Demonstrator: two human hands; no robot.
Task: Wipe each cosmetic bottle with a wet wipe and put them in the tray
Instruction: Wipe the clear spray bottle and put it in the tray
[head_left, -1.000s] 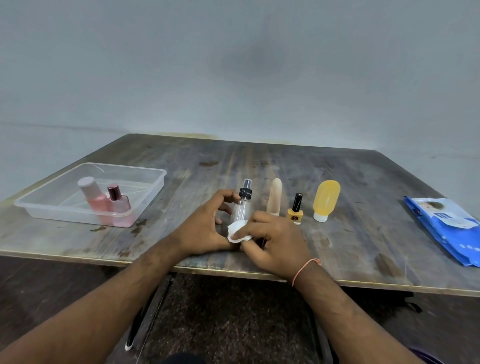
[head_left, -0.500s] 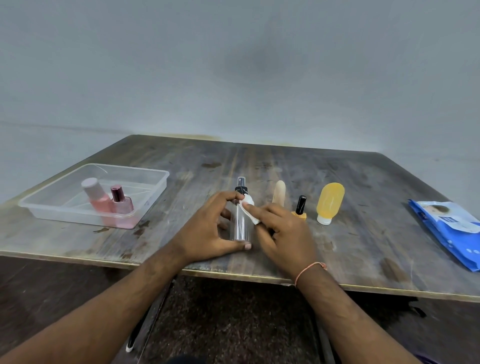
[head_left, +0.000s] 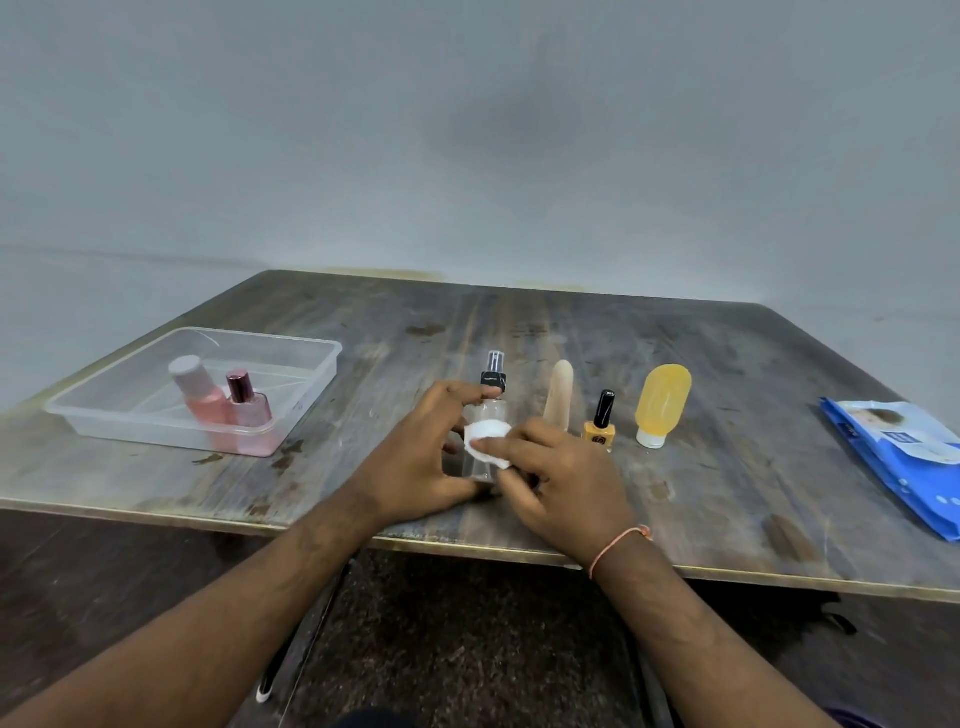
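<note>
My left hand (head_left: 418, 457) grips a clear spray bottle (head_left: 491, 400) with a black collar, standing upright near the table's front edge. My right hand (head_left: 563, 480) pinches a white wet wipe (head_left: 485, 444) against the bottle's middle. To the right stand a beige tube (head_left: 560, 392), a yellow nail polish bottle (head_left: 601, 428) with a black cap, and a yellow squeeze bottle (head_left: 662, 402) on its white cap. At the left a clear plastic tray (head_left: 311, 366) holds a pink bottle (head_left: 200, 397) and a small pink perfume bottle (head_left: 247, 402).
A blue pack of wet wipes (head_left: 898, 457) lies at the table's right edge. The wooden table (head_left: 623, 332) ends just before my wrists, with dark floor below. A grey wall rises behind the table.
The wipe has slid down from the bottle's neck to its middle, after being near the base before that. My left hand has kept hold of the bottle.
</note>
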